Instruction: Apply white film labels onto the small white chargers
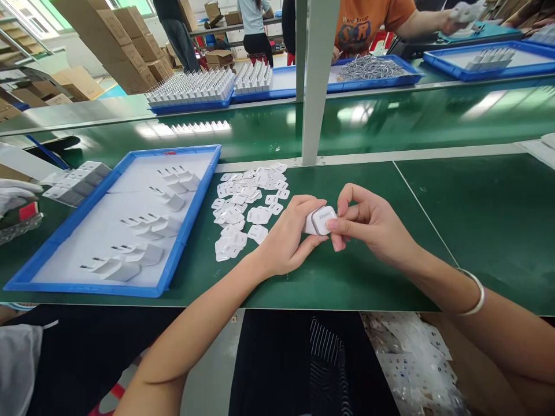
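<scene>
My left hand (288, 237) grips a small white charger plug (319, 220) just above the green table (355, 277). My right hand (368, 222) pinches the plug's near face with thumb and fingertips, touching a clear film or sticker on it. A heap of small white protective stickers (247, 208) lies on the table just left of my hands. A blue tray (191, 225) further left holds several white charger plugs (143, 254) standing in loose rows.
A white post (318, 81) rises from the table's far edge. Beyond it runs a green conveyor belt (433, 121) with more blue trays (477, 63) of plugs, where a person in an orange shirt (368, 23) works. A box of bagged parts (416, 358) sits below the table edge. A gloved hand (17, 193) shows at left.
</scene>
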A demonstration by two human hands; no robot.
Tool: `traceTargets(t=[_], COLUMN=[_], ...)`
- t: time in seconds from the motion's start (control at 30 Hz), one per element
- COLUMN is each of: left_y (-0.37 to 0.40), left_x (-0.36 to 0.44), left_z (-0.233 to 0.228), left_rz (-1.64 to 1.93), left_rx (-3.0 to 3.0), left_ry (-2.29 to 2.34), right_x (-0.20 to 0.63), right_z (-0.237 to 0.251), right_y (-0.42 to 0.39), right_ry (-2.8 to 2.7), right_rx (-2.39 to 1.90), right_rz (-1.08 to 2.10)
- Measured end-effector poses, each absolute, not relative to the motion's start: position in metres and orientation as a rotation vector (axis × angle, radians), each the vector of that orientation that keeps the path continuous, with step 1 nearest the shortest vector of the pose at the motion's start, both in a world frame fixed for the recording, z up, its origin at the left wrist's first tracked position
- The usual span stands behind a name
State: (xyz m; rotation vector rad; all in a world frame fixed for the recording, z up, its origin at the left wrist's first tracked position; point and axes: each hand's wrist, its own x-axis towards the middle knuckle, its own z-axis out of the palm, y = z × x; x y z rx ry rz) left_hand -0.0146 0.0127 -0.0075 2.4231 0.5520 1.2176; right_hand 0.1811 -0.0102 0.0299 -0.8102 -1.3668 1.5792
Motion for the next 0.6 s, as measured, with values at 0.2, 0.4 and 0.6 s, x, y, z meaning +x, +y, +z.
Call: traceTargets(t=[0.2, 0.4, 0.6], left_y=[0.0128, 0.0131, 0.0134], left_x=[-0.0144, -0.0139, -0.0143], left_z=[-0.0072, -0.0083, -0.0094], left_rz=[1.207, 1.216, 1.196], left_rx=[2.446, 2.444, 2.479], left_ry=[0.549, 0.533, 0.547], right_x=[0.1829, 0.1828, 0.1828], right_z=[0.0306, 0.0318, 0.0302], right_y=[-0.0092, -0.0086, -0.0065], right_ry=[-1.387, -1.389, -1.386], right_rx=[-0.803, -0.815, -0.816], right_rz=[1.609, 1.628, 1.662])
